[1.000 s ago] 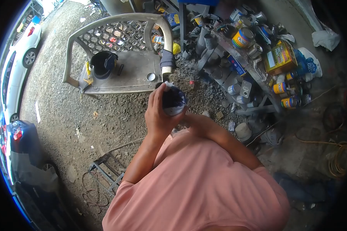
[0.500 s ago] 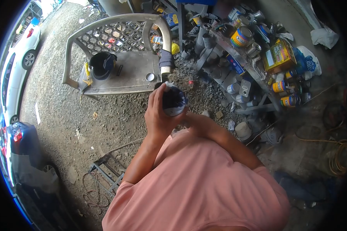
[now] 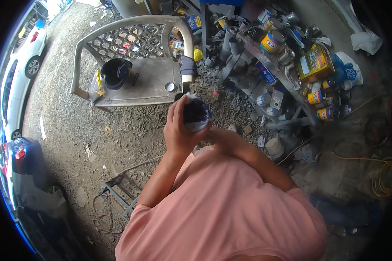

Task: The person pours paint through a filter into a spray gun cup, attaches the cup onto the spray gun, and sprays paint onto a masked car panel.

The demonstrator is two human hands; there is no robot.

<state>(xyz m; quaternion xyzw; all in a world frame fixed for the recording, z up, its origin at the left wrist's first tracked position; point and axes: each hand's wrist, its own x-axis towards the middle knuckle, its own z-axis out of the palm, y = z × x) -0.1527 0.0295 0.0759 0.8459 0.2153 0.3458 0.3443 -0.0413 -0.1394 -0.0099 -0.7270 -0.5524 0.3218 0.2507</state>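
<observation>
Raised in front of my chest is a round cup (image 3: 196,114), its inside dark and its rim pale with something white and ragged on it. My left hand (image 3: 180,128) wraps around its left side, fingers up along the wall and thumb beneath. My right hand (image 3: 218,138) is close against the cup's lower right, fingers curled and partly hidden; what it grips cannot be made out. Beyond the cup stands a plastic armchair (image 3: 148,98). On its seat are a black bucket (image 3: 113,75), a small round white-topped lid or tin (image 3: 169,87) and a yellow tool (image 3: 99,82).
A rack (image 3: 287,80) crowded with paint cans (image 3: 272,41) and a rectangular tin (image 3: 315,64) stands at right. A metal frame (image 3: 119,195) lies on the gravel (image 3: 74,113) at lower left. Coiled hose (image 3: 383,178) is at far right; parked cars (image 3: 24,82) line the left.
</observation>
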